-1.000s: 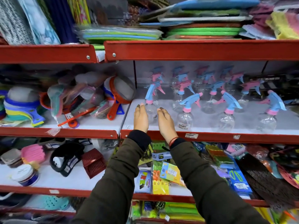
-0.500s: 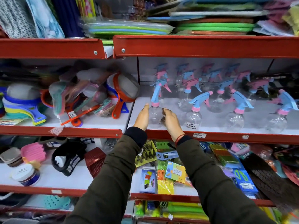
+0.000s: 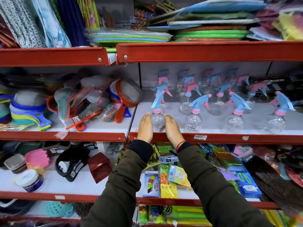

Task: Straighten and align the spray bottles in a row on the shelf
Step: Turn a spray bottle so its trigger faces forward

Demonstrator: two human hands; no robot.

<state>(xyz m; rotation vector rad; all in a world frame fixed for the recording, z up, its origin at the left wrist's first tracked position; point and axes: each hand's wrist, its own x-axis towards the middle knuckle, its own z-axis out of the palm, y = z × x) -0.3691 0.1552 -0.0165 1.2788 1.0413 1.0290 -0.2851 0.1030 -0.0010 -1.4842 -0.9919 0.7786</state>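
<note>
Clear spray bottles with blue and pink trigger heads stand on the white shelf (image 3: 213,131), several in a front row and more behind. The leftmost front bottle (image 3: 158,121) stands upright near the shelf's front left corner. My left hand (image 3: 145,126) presses its left side and my right hand (image 3: 172,128) its right side, fingers straight, cupping the bottle between the palms. To its right stand a second front bottle (image 3: 193,121), a third (image 3: 234,122) and a fourth (image 3: 275,123), spaced apart with their heads turned different ways.
A red shelf lip (image 3: 229,138) with price tags runs along the front. Left bay holds strainers (image 3: 126,97) and plastic scoops. The red shelf above (image 3: 205,50) carries stacked mats. Packaged goods fill the shelf below.
Both hands closed in on the leftmost front bottle and now cup it at the shelf's front; its trigger head has turned. The view shifted slightly.
</note>
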